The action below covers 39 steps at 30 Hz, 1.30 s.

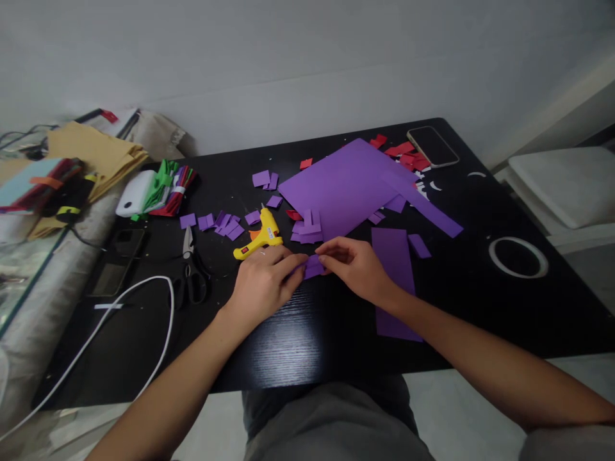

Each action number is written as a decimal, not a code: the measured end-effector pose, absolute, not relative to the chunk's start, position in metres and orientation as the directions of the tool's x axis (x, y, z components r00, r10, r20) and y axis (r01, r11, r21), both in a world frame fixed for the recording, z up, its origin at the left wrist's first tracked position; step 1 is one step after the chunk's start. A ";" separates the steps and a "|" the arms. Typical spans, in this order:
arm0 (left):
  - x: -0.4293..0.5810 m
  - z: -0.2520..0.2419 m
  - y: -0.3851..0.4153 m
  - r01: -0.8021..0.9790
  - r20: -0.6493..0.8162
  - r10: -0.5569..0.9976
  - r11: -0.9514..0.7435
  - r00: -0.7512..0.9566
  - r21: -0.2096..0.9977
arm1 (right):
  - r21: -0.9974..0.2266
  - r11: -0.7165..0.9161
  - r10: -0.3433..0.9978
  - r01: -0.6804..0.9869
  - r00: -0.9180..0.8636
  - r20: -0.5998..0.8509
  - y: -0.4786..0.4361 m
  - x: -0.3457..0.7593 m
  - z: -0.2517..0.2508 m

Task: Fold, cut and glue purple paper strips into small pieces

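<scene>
A small purple paper piece [314, 266] lies between my hands at the middle of the black table. My left hand [266, 278] has its fingertips closed on the left end of it. Thumb and index finger of my right hand [355, 266] pinch the right end. Just beyond are stacked purple paper pieces [307, 228] and a large purple sheet [336, 182]. A yellow glue gun [264, 234] rests right above my left hand. Beside my right wrist is a purple paper rectangle [394, 275], partly under the forearm.
Scissors [191, 266], a dark phone [118, 262] and a white cable [166, 320] lie on the left. Bundled coloured strips [168, 189] stand behind them. Red scraps [408, 153], another phone [433, 146] and a white tape ring [519, 257] are on the right.
</scene>
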<state>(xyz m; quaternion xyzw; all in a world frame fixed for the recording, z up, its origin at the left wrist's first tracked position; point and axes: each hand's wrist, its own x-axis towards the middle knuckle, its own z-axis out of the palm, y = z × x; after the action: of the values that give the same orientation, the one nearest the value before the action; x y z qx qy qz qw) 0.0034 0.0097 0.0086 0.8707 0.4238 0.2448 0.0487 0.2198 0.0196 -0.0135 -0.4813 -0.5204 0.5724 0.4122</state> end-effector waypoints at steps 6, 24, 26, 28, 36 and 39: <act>0.005 0.009 0.010 0.666 0.292 0.793 -0.608 0.535 0.433 | -0.983 0.045 0.981 0.176 -0.195 0.010 0.016 0.220 -0.013; 0.010 0.005 0.008 0.676 0.327 0.830 -0.557 0.451 0.482 | -0.880 0.370 0.917 0.298 -0.269 0.294 0.009 0.216 -0.010; 0.010 0.004 0.008 0.677 0.329 0.831 -0.557 0.449 0.482 | -0.866 0.386 0.912 0.319 -0.273 0.306 0.009 0.217 -0.012; 0.011 0.004 0.008 0.672 0.333 0.830 -0.558 0.448 0.486 | -0.858 0.395 0.910 0.328 -0.272 0.314 0.009 0.217 -0.013; 0.011 0.012 0.007 0.576 0.261 0.886 -0.450 0.383 0.682 | -0.880 0.365 0.925 0.306 -0.229 0.304 0.010 0.216 -0.010; 0.008 0.014 0.010 0.463 0.168 0.927 -0.317 0.334 0.828 | -0.941 0.261 0.955 0.215 -0.199 0.219 0.011 0.217 -0.011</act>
<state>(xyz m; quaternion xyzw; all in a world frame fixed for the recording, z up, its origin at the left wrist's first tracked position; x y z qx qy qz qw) 0.0084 0.0095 0.0144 0.7394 0.4703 0.3345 0.3469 0.2165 0.0107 -0.0109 -0.4467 -0.6552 0.4125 0.4484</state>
